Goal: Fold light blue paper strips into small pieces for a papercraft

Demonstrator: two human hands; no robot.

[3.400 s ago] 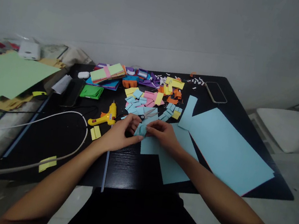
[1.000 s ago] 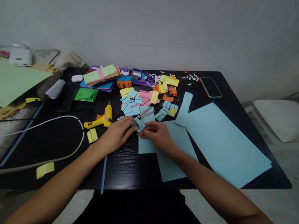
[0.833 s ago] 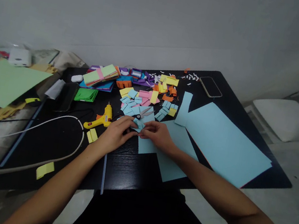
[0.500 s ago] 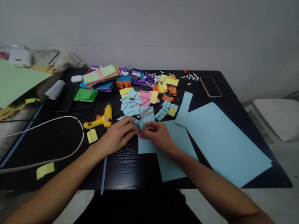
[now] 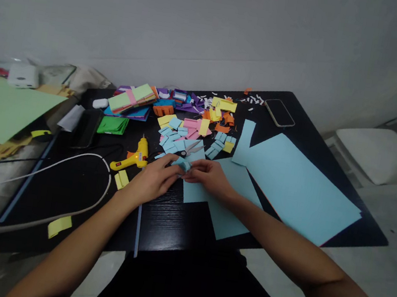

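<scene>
Between my two hands is a small folded piece of light blue paper point(image 5: 182, 163). My left hand point(image 5: 156, 177) pinches its left side, and my right hand point(image 5: 209, 176) grips it from the right with bent fingers. Part of the piece is hidden by the fingertips. Just beyond them lie scissors point(image 5: 191, 149) on a blue sheet. A blue paper sheet point(image 5: 227, 218) lies under my right wrist. Farther back is a pile of small folded blue pieces point(image 5: 171, 136). Left of my left hand rests a yellow glue gun point(image 5: 133, 155), beside a folded yellow piece point(image 5: 121, 179).
Large blue sheets point(image 5: 301, 190) cover the table's right side, with a phone point(image 5: 279, 112) behind them. Stacked coloured paper point(image 5: 133, 99), green pieces point(image 5: 112, 125) and orange scraps point(image 5: 228, 119) line the back. A white cable point(image 5: 109, 179) loops across the left. A white stool point(image 5: 375, 151) stands at right.
The folded blue paper has tilted slightly between my fingers, showing more of its surface. Both hands keep almost the same place.
</scene>
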